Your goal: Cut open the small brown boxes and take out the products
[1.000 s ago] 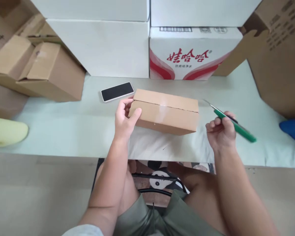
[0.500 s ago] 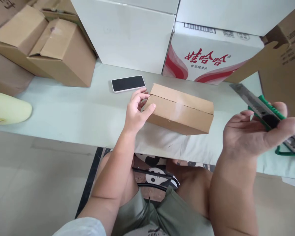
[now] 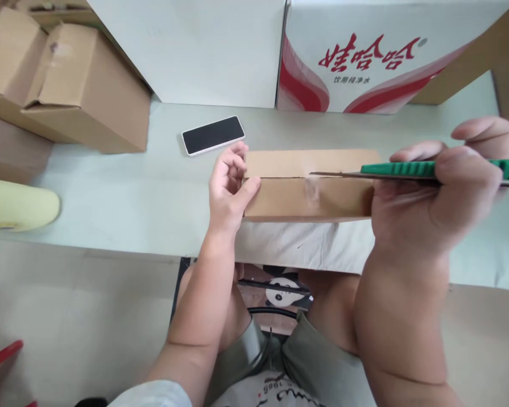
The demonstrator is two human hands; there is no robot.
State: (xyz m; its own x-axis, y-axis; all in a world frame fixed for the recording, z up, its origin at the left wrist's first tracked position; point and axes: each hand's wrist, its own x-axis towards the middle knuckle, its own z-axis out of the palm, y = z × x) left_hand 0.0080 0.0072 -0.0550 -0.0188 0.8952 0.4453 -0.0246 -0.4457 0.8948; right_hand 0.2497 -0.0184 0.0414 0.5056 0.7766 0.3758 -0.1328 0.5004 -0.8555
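Note:
A small taped cardboard box (image 3: pixel 305 183) lies near the front edge of the pale table (image 3: pixel 123 192). My left hand (image 3: pixel 229 189) grips its left end, thumb on the front face and fingers curled over the top. My right hand (image 3: pixel 439 189) is closed round a green utility knife (image 3: pixel 402 169), held level above the box. The blade points left, its tip over the taped seam near the middle of the lid. Whether the blade touches the box I cannot tell.
A black phone (image 3: pixel 213 135) lies behind my left hand. White cartons (image 3: pixel 203 51) and a red-printed carton (image 3: pixel 365 56) line the back. Brown boxes (image 3: pixel 68 85) stand at the left, a yellow roll (image 3: pixel 17 203) at the left edge.
My right hand has swung the knife from the right side to over the box, blade now level along the seam. The box now lies square to the table edge. My left hand kept its hold.

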